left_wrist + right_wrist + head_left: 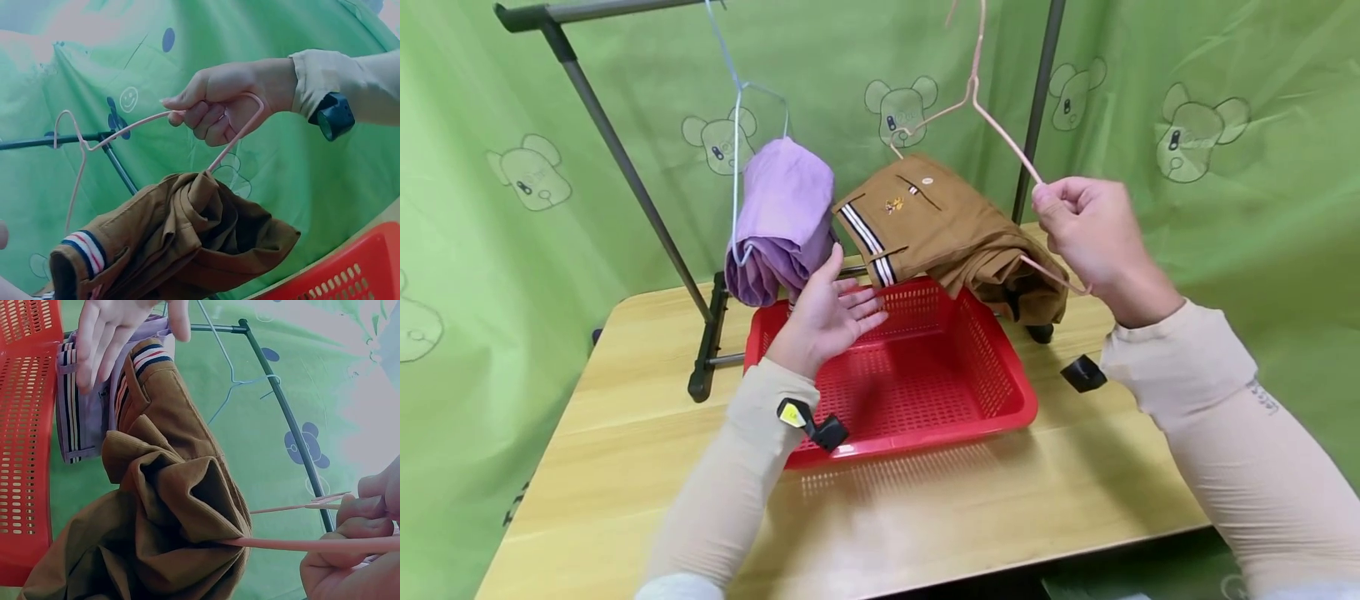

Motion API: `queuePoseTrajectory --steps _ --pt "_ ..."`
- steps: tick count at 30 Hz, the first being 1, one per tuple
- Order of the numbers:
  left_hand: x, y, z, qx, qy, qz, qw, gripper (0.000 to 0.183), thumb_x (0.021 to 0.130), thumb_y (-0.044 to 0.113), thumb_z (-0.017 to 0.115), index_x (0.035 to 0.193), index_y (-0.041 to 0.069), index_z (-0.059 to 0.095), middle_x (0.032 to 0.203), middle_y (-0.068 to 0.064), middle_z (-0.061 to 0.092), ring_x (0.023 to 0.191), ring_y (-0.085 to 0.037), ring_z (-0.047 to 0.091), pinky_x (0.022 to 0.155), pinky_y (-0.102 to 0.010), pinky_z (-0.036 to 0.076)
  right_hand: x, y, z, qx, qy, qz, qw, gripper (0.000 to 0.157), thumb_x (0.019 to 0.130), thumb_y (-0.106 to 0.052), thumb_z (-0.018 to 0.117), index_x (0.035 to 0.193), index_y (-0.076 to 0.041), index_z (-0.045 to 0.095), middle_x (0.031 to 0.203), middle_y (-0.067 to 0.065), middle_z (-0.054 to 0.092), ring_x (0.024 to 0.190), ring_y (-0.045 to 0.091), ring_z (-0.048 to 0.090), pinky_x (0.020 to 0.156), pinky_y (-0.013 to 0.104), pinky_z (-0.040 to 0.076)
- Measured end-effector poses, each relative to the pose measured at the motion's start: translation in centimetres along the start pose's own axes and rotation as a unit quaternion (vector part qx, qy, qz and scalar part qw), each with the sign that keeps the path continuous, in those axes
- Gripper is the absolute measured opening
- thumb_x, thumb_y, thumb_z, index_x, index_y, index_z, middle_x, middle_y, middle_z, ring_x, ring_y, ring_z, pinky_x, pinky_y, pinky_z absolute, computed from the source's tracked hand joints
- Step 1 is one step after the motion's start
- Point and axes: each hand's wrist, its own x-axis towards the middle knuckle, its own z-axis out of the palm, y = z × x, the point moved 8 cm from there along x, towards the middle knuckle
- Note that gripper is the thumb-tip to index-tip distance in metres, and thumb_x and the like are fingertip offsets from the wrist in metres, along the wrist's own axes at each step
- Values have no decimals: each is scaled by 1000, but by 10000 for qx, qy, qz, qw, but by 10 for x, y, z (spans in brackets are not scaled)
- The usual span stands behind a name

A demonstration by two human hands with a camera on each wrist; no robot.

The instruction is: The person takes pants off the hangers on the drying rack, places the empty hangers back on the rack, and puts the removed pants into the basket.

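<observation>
Brown trousers (955,225) with a striped waistband are draped over a pink wire hanger (1000,125). My right hand (1093,237) grips one side of that hanger, fingers curled round the wire, as the left wrist view also shows. Palm up and fingers spread, my left hand (835,321) holds nothing; it is beside the waistband, above the red basket. To its left, purple trousers (786,208) hang folded on a light blue hanger (737,167). In the right wrist view the brown trousers (169,481) bunch around the pink wire.
A red perforated plastic basket (917,433) stands on the wooden table (610,433) under the garments. Behind it rises a dark metal clothes rack (625,167), its foot (703,375) on the tabletop. A green curtain (1262,192) with printed bear figures encloses the space.
</observation>
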Motion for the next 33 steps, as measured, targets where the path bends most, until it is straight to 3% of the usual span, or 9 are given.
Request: queuePoseTrajectory --steps 9,15,19,25,29,33 --pt "15 -11 4 -379 61 -298 9988 91 85 59 48 142 3 5 143 -24 19 131 -38 21 104 -48 25 -3 0 3 -81 -86 37 9999 18 92 -20 54 82 -7 62 54 -2 48 41 8 38 36 22 28" --pt "28 -13 3 -592 -62 -450 9972 87 82 65 47 136 1 22 142 -23 23 131 -38 20 104 -49 22 -4 -1 6 -37 -151 -17 9999 18 92 -19 55 82 -6 62 54 -1 48 41 8 37 35 22 28" --pt "35 -14 1 -777 -92 -533 9955 91 77 69 49 136 3 24 143 -22 21 132 -39 17 104 -51 20 -4 -2 7 -26 -170 -40 9998 17 92 -19 54 83 -6 61 53 -2 46 41 8 36 35 22 27" --pt "46 -14 7 -1067 -414 -449 9924 81 75 69 51 134 14 41 139 -20 33 133 -43 10 102 -58 14 -6 -3 9 -19 -160 -50 9999 17 92 -17 54 82 -5 61 53 -1 47 41 7 37 35 21 28" --pt "50 -17 13 -1250 -590 -505 9891 79 74 70 52 132 18 44 139 -21 32 131 -47 7 99 -65 13 -7 -3 10 -44 -144 -33 9999 17 92 -18 54 81 -6 61 53 -1 47 42 7 37 36 21 28" --pt "50 -24 16 -1594 -540 -709 9832 81 71 67 59 132 17 42 138 -22 31 130 -47 13 92 -71 17 -6 -4 10 -102 -160 -67 9998 17 91 -19 55 82 -6 61 53 -1 46 42 8 37 36 22 29"
